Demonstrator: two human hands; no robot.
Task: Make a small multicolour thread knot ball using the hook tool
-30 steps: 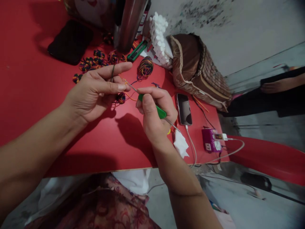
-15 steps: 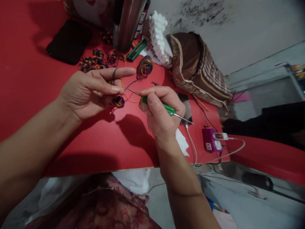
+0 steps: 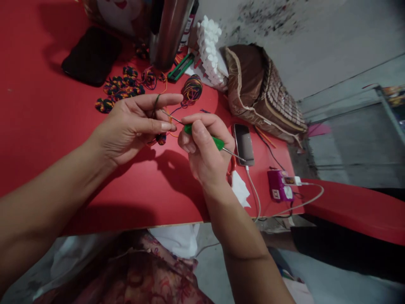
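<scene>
Above the red table, the left hand pinches the crochet piece, yarn looped over the forefinger for tension, I'd guess, while the right hand grips the crochet hook.

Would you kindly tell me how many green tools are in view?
2: the hook in the right hand, and what looks like a cutter on the table near the yarn ball. Others may be hidden.
</scene>
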